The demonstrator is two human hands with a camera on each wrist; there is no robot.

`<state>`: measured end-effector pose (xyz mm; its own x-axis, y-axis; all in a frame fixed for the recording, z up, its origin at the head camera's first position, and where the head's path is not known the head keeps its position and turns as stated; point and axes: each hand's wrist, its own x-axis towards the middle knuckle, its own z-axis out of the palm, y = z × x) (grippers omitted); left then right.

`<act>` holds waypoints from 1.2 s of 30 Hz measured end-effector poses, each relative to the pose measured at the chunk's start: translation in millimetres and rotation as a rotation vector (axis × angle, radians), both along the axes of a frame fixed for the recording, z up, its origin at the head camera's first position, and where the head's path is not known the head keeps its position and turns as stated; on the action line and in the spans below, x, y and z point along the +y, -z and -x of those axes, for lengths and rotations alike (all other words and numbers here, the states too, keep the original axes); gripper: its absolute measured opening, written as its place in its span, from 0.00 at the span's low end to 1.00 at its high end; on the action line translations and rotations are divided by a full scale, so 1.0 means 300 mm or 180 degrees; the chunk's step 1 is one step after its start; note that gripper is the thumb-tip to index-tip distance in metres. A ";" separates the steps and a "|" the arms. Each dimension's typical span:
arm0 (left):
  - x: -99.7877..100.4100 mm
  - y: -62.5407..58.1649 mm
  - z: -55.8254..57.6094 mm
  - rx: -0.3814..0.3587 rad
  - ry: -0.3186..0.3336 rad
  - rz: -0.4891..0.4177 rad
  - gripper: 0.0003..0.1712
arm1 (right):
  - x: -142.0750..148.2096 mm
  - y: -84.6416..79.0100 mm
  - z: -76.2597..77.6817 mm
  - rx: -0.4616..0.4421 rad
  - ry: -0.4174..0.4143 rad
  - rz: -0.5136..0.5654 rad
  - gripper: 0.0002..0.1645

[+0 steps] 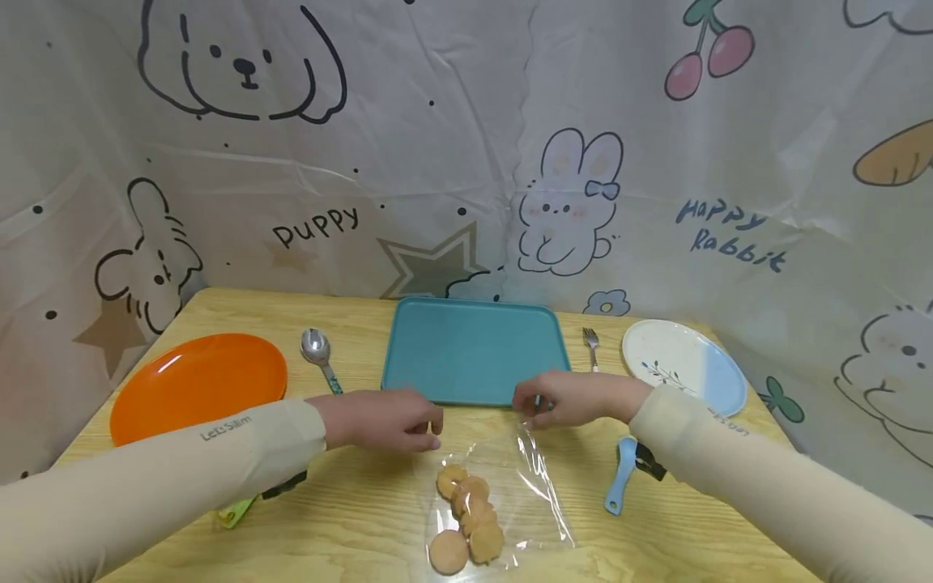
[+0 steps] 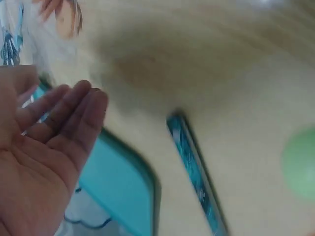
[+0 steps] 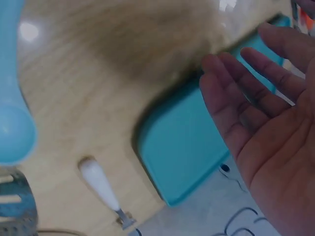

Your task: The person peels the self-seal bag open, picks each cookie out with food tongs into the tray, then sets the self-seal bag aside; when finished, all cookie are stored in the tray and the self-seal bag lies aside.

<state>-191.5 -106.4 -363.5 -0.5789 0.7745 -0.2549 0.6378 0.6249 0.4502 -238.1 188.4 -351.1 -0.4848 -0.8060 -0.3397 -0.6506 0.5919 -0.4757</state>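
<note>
A clear bag (image 1: pixel 513 502) of biscuits (image 1: pixel 477 510) lies flat on the bench (image 1: pixel 350 502), on the person's side of both grips. The left grip (image 1: pixel 386 421) is near its upper left corner and the right grip (image 1: pixel 564 397) just beside its upper right; whether fingertips touch the film is unclear. Both grips are relaxed and unclenched, palms bare in the wrist views. Just beyond them lies a teal tray (image 1: pixel 474 348), its front edge partly behind the right grip; contact cannot be told. Past the left grip's wrist is a spoon (image 1: pixel 321 358), with an orange plate (image 1: pixel 204 385) farther left. Beyond the right grip lies a fork (image 1: pixel 591 348); right of it, a white-and-blue plate (image 1: pixel 681 364). Nearer the person than the right grip, to its right, is a light-blue utensil (image 1: pixel 620 478).
</note>
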 end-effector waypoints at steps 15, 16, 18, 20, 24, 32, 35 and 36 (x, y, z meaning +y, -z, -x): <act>-0.015 0.048 -0.001 -0.0519 -0.0338 -0.0133 0.09 | 0.000 0.093 -0.028 -0.0903 0.0685 0.0427 0.06; -0.023 0.046 0.006 -0.0451 -0.0340 -0.0112 0.09 | -0.001 0.102 -0.032 -0.1007 0.0752 0.0491 0.06; -0.037 0.044 0.019 -0.0279 -0.0346 -0.0077 0.09 | -0.002 0.118 -0.039 -0.1149 0.0870 0.0603 0.07; -0.045 0.044 0.028 -0.0115 -0.0354 -0.0065 0.10 | -0.004 0.133 -0.044 -0.1196 0.0958 0.0689 0.07; -0.027 0.047 0.031 0.0114 -0.0383 -0.0034 0.12 | -0.004 0.146 -0.043 -0.1180 0.1032 0.0762 0.06; 0.071 0.066 0.037 -0.0047 -0.0301 -0.0315 0.08 | -0.002 0.151 -0.029 -0.1175 0.1033 0.0833 0.07; 0.103 0.069 0.044 -0.0172 -0.0322 -0.0391 0.08 | -0.003 0.148 -0.030 -0.1191 0.1082 0.0861 0.07; 0.112 0.072 0.047 -0.0200 -0.0328 -0.0414 0.08 | -0.003 0.148 -0.030 -0.1199 0.1092 0.0876 0.07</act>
<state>-205.5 -72.7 -385.1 -0.6431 0.7406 -0.1945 0.5414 0.6194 0.5685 -229.1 187.5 -395.4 -0.6202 -0.7071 -0.3396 -0.1994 0.5608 -0.8036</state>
